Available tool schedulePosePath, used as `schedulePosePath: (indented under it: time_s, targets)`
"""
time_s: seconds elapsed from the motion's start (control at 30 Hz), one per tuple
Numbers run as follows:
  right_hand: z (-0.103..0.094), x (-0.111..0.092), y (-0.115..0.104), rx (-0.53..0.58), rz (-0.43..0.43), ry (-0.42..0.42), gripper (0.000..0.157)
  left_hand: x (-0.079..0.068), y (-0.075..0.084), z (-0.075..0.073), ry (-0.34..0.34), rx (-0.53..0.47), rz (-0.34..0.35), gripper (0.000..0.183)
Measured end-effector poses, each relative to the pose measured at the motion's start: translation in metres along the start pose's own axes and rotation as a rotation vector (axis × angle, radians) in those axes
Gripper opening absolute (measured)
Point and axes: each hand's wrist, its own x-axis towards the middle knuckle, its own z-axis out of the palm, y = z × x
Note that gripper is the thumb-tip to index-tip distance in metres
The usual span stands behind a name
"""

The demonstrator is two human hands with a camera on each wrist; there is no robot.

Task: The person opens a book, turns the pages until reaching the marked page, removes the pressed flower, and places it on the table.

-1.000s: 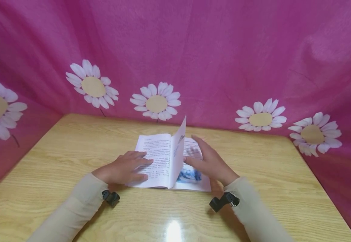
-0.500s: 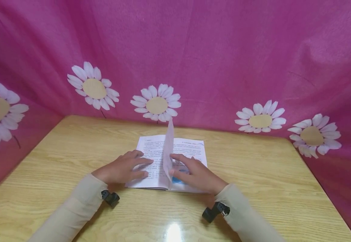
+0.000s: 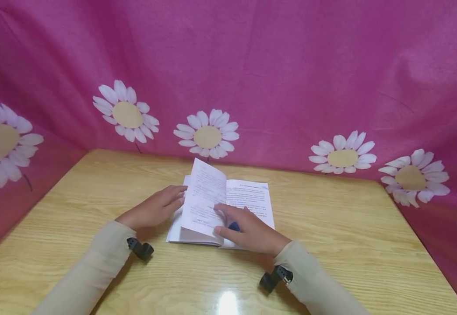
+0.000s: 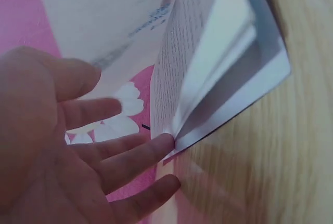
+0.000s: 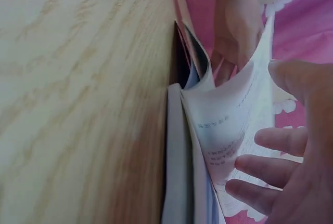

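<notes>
An open book (image 3: 248,192) lies on the wooden table, its printed text too small to read. One page (image 3: 205,197) stands raised and leans over to the left half. My left hand (image 3: 153,208) is at the book's left edge, its fingertips partly hidden behind that page. In the left wrist view its fingers (image 4: 130,164) are spread, one tip right at the book's edge. My right hand (image 3: 252,229) hangs over the right half, thumb and index tip against the raised page in the head view. Its fingers (image 5: 273,169) are extended and apart in the right wrist view.
A pale wooden table (image 3: 331,245) carries the book. Behind and at the sides hangs a magenta cloth (image 3: 275,78) with large white daisies. Each wrist wears a small black camera (image 3: 142,250) on a strap.
The page has swung from upright over to the left, with my right hand moving left along with it. My left hand has slid slightly left, off the left page's text to its edge.
</notes>
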Motion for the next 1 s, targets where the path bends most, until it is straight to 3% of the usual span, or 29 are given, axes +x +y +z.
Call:
schedulePosePath:
  time_s: [0.1,0.27,0.47,0.6,0.8,0.87,1.0]
  targets:
    - [0.003,0.002,0.0,-0.04,-0.027,-0.006,0.062,0.0,0.0,-0.001,0.027,-0.061,-0.053,0.057]
    - [0.006,0.006,-0.004,-0.095,-0.058,-0.026,0.061,0.0,-0.003,-0.004,0.056,-0.123,-0.082,0.058]
    - [0.013,0.007,-0.012,-0.228,-0.02,-0.045,0.06,0.0,-0.002,-0.004,0.057,-0.115,-0.056,0.06]
    - [0.018,0.006,-0.017,-0.324,-0.016,-0.035,0.058,0.0,0.006,0.0,0.005,0.001,-0.013,0.067]
    - [0.02,0.005,-0.021,-0.355,-0.019,-0.028,0.058,-0.005,0.018,0.01,-0.167,0.249,-0.016,0.085]
    - [0.018,0.005,-0.02,-0.327,-0.023,-0.042,0.059,-0.004,0.019,0.015,-0.211,0.307,0.001,0.087]
    - [0.003,0.004,-0.01,-0.205,0.007,-0.064,0.066,-0.002,0.018,0.021,-0.237,0.363,0.008,0.089]
